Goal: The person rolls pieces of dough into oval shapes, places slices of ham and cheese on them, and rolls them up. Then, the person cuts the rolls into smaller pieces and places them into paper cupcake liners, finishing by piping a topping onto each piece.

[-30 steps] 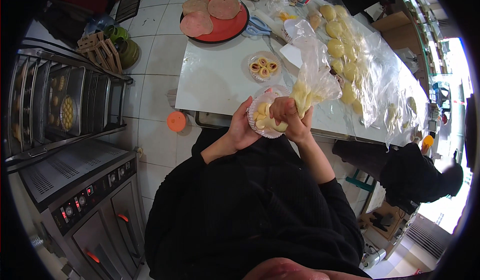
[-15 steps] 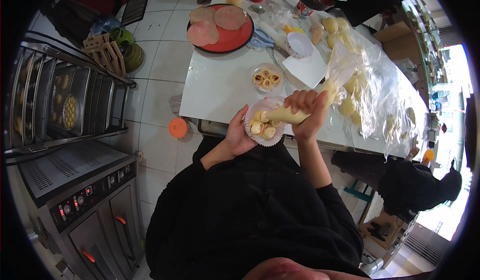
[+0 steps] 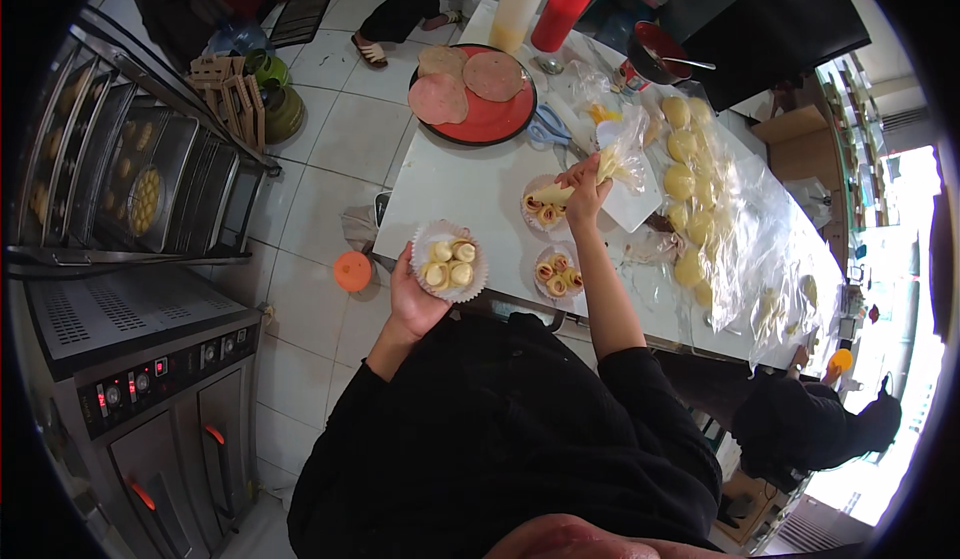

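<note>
My left hand [image 3: 418,299] holds a fluted white paper cup [image 3: 478,277] from below, off the left of the table's front edge. In it sit several small rolled pieces [image 3: 461,273] topped with pale cream. My right hand [image 3: 587,191] grips a piping bag [image 3: 550,195] of pale yellow filling, its tip pointing left over an upper paper cup of rolls [image 3: 545,215] on the table. That cup is partly hidden by the bag. Closer to me stands another paper cup of rolls [image 3: 558,272], with pinkish slices showing in the spirals and no cream visible.
A red plate [image 3: 490,119] with round pink meat slices lies at the far left, beside blue-handled scissors [image 3: 548,127]. Two squeeze bottles [image 3: 563,11] stand behind. Dough balls [image 3: 682,146] under plastic film [image 3: 765,249] cover the right side. A person [image 3: 800,419] stands at right.
My left hand has moved left with its cup, away from the piping bag. My right hand has lifted the bag away and up toward the table cups. The view has shifted.
</note>
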A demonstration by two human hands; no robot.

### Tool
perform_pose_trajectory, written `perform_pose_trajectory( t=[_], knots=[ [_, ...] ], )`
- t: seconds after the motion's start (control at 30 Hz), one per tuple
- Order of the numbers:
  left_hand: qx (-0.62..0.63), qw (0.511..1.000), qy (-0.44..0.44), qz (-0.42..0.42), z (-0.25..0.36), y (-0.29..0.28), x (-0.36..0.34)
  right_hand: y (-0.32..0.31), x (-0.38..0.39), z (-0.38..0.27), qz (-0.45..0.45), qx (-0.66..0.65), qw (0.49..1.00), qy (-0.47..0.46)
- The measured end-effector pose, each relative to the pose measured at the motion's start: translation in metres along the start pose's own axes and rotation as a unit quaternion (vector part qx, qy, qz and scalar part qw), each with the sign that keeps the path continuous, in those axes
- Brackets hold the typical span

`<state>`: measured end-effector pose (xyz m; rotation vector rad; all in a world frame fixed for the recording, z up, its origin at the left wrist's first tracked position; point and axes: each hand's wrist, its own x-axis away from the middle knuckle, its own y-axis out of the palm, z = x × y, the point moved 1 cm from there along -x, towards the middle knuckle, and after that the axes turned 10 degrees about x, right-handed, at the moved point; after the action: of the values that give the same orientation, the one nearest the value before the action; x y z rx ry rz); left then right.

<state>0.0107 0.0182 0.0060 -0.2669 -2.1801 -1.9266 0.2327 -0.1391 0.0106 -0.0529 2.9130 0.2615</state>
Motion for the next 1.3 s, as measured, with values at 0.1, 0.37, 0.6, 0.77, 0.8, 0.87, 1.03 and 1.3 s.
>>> perform_pose_trajectory(
  t=[0.1, 0.37, 0.6, 0.77, 0.8, 0.87, 1.03, 1.3],
  knots=[
    [0.022, 0.999, 0.024, 0.014, 0.010, -0.008, 0.005, 0.001, -0.002, 0.009, -0.034, 0.033, 0.999, 0.021],
    [0.041, 0.998, 0.039, 0.007, 0.015, -0.009, 0.005, 0.006, -0.002, 0.013, -0.089, 0.090, 0.991, 0.041],
    [0.032, 0.999, 0.040, 0.007, 0.016, -0.005, 0.004, 0.006, -0.001, 0.014, -0.088, 0.111, 0.990, 0.025],
    [0.029, 0.999, 0.045, 0.001, 0.017, -0.007, 0.002, 0.000, 0.002, 0.018, -0.107, 0.162, 0.980, -0.041],
    [0.025, 0.999, 0.044, -0.003, 0.018, -0.007, 0.003, -0.001, 0.005, 0.018, -0.108, 0.162, 0.980, -0.042],
    [0.028, 0.999, 0.046, -0.003, 0.017, -0.006, 0.003, -0.003, 0.007, 0.017, -0.055, 0.102, 0.984, -0.133],
    [0.030, 0.998, 0.052, -0.005, 0.018, -0.008, 0.004, -0.008, -0.004, 0.002, 0.064, 0.026, 0.995, -0.067],
    [0.011, 0.998, 0.046, -0.029, 0.014, -0.001, 0.006, -0.022, -0.007, 0.022, 0.022, 0.057, 0.997, -0.040]
  ],
)
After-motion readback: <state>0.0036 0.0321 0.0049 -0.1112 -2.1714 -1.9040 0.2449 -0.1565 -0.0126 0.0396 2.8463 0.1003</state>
